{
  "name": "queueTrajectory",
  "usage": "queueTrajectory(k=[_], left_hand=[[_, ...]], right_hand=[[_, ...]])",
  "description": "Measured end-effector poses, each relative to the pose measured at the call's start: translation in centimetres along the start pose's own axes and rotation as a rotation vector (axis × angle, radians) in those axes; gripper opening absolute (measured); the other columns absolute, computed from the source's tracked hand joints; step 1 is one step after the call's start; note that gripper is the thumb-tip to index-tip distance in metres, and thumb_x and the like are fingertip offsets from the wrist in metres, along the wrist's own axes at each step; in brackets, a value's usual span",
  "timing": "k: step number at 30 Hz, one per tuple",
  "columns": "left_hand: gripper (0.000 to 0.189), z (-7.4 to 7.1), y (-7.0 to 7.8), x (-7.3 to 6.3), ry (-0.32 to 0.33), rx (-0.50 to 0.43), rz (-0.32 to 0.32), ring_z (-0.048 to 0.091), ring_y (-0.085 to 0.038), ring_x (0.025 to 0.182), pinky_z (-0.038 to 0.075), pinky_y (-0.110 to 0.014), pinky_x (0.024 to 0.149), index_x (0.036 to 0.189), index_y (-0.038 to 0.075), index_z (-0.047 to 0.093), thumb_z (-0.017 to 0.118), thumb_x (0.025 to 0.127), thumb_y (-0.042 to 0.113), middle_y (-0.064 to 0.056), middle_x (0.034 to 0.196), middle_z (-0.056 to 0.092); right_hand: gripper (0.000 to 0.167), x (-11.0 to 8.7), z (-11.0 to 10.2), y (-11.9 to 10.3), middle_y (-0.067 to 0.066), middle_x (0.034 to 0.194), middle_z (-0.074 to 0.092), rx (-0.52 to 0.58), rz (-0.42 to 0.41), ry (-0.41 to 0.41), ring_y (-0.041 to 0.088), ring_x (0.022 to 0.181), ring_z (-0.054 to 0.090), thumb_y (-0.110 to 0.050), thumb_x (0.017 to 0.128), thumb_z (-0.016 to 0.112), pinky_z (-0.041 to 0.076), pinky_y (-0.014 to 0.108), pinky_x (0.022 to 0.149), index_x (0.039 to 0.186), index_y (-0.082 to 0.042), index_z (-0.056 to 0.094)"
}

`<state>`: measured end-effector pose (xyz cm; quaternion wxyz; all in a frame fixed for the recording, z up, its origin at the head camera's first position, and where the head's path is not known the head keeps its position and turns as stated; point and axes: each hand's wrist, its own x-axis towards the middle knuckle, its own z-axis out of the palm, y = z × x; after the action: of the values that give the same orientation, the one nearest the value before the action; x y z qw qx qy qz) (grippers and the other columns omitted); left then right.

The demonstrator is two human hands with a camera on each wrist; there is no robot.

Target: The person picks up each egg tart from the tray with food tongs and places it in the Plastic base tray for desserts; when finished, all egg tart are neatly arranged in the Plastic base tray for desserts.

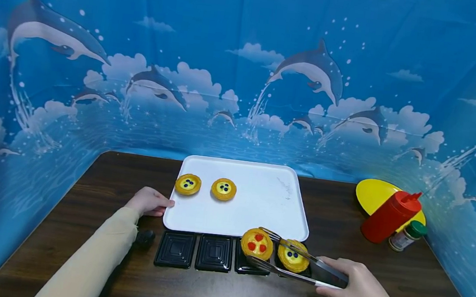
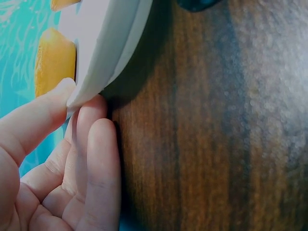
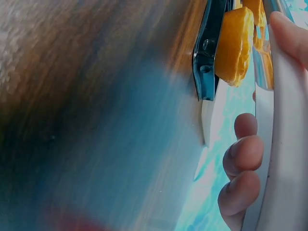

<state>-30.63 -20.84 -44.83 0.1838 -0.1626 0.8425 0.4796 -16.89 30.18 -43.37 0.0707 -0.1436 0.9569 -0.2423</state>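
My left hand [image 1: 151, 202] pinches the left edge of a white tray [image 1: 259, 199], thumb on top and fingers beneath, as the left wrist view shows. Two egg tarts with dark blue dots, a left one [image 1: 188, 184] and a right one [image 1: 223, 189], sit on that tray. My right hand [image 1: 352, 285] grips metal tongs [image 1: 317, 262]. Between the tong tips is a tart with red pieces [image 1: 257, 243], over the third small black tray [image 1: 245, 266]; whether it touches that tray I cannot tell. Another blue-dotted tart [image 1: 293, 256] sits in the rightmost black tray [image 3: 204, 62], partly behind the tongs.
Two more black trays, a far-left one [image 1: 175, 249] and its neighbour [image 1: 214, 253], line the white tray's near side. At the right stand a red squeeze bottle [image 1: 389, 217], a green-capped jar [image 1: 406, 236] and a yellow plate [image 1: 370, 194]. A dolphin-print curtain [image 1: 229, 70] hangs behind the table.
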Motion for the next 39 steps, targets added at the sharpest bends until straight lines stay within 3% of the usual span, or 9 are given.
queueTrajectory(k=[19,39], left_hand=[[0.036,0.0,-0.5,0.5,-0.001,0.005,0.007,0.062,-0.012,0.059,0.054,-0.019,0.063,0.106,-0.006,0.066,0.071,0.086,0.023,-0.007,0.074,0.065],[0.037,-0.1,-0.4,0.5,-0.011,0.004,0.008,0.063,-0.011,0.059,0.054,-0.019,0.063,0.107,-0.006,0.066,0.071,0.086,0.024,-0.007,0.075,0.066]], right_hand=[[0.065,-0.3,-0.4,-1.3,-0.011,0.086,0.063,-0.121,0.011,-0.018,0.003,0.068,0.049,-0.057,0.068,0.077,0.047,0.019,0.059,0.119,-0.019,0.066],[0.064,-0.3,-0.8,-1.3,-0.01,0.094,0.066,-0.101,0.02,-0.013,0.004,0.073,0.052,-0.055,0.068,0.078,0.05,0.019,0.064,0.118,-0.018,0.066]])
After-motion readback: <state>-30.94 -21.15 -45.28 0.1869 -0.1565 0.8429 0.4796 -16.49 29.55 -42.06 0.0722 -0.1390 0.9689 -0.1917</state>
